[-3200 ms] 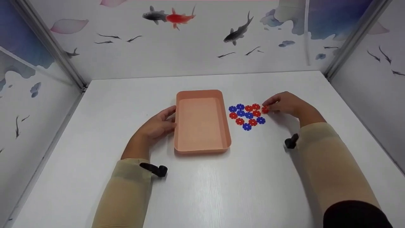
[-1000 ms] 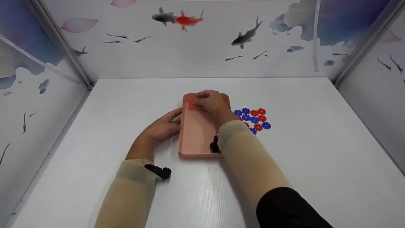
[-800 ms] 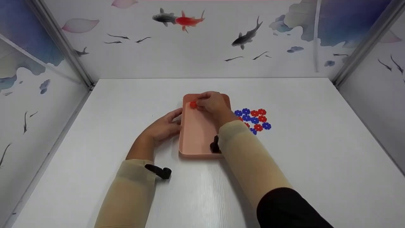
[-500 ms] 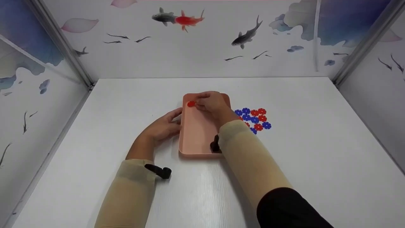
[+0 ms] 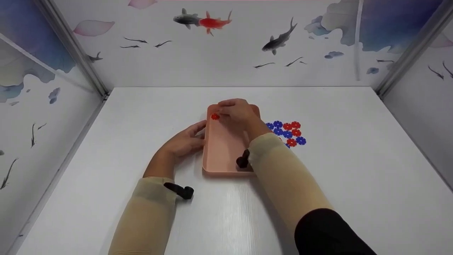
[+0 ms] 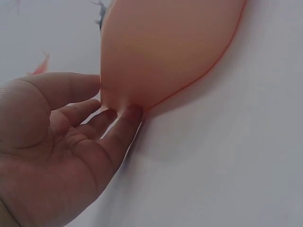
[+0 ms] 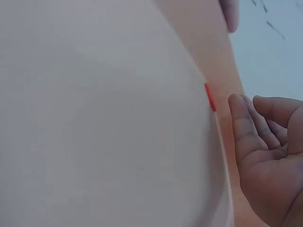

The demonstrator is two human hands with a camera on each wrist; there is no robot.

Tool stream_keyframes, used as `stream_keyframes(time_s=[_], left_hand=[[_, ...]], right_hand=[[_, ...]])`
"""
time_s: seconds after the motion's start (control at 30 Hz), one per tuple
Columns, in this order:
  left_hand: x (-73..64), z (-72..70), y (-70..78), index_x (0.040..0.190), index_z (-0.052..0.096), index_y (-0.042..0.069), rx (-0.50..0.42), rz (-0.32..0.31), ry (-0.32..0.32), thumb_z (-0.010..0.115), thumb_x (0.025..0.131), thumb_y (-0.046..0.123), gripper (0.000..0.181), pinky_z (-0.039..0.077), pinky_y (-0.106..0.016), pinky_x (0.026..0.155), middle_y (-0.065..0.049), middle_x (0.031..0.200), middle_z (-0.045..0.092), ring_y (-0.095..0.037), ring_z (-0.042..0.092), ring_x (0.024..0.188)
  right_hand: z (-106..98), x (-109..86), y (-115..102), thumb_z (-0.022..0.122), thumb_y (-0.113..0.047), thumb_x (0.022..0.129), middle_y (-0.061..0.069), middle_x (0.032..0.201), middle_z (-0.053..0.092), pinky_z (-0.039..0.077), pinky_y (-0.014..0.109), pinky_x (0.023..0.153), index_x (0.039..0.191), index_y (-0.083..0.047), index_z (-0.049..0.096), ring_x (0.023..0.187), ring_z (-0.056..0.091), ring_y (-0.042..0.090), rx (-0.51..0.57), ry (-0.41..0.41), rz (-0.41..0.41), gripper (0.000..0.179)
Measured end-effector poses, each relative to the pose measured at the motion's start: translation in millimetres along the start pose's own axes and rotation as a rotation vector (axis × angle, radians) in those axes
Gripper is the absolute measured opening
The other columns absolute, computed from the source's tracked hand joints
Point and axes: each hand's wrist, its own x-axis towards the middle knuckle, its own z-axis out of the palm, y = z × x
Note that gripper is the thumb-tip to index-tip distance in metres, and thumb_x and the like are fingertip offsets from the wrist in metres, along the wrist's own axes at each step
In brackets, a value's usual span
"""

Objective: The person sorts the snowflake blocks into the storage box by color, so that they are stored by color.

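A red flower-shaped plastic disc [image 5: 215, 116] lies in the far left corner of the shallow pink tray [image 5: 223, 156]. My right hand [image 5: 238, 110] is over the far end of the tray, fingertips just beside that disc. In the right wrist view, the fingers [image 7: 242, 118] are apart from the red disc [image 7: 210, 97] with nothing held between them. My left hand [image 5: 185, 142] rests against the tray's left side. Its extended fingertips touch the outer wall [image 6: 161, 52] in the left wrist view.
Several red and blue flower discs [image 5: 291, 142] lie flat in a loose cluster right of the tray, partly hidden by the right forearm. A white panel printed with fish [image 5: 212, 53] stands behind the white table [image 5: 336, 117]. Each wrist carries a small black camera [image 5: 185, 192].
The right hand carried a red disc from the cluster into the tray's far left corner and released it there. Its fingers have since lifted slightly away. The left hand stays at the tray's side.
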Motion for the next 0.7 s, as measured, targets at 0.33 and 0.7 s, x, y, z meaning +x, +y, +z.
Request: stream_keyframes(time_s=[0.33, 0.7], left_hand=[[2.9, 1.4, -2.7, 0.17, 0.03, 0.029, -0.098, -0.019, -0.015, 0.076, 0.097, 0.01, 0.089, 0.042, -0.04, 0.128, 0.007, 0.177, 0.033, -0.015, 0.039, 0.161], [1.5, 0.4, -1.1, 0.17, 0.031, 0.029, -0.098, -0.01, -0.002, 0.075, 0.096, 0.004, 0.09, 0.042, -0.038, 0.127, 0.01, 0.177, 0.031, -0.015, 0.034, 0.163]], right_hand=[[-12.2, -7.5, -27.4, 0.075, -0.019, 0.102, 0.01, 0.134, 0.074, 0.054, 0.045, 0.117, 0.132, -0.016, 0.073, 0.124, 0.074, 0.026, 0.181, -0.11, -0.101, 0.03], [-72.1, -43.6, -33.9, 0.074, -0.023, 0.102, 0.015, 0.142, 0.07, 0.059, 0.036, 0.109, 0.136, -0.014, 0.071, 0.129, 0.071, 0.028, 0.196, -0.067, -0.184, 0.035]])
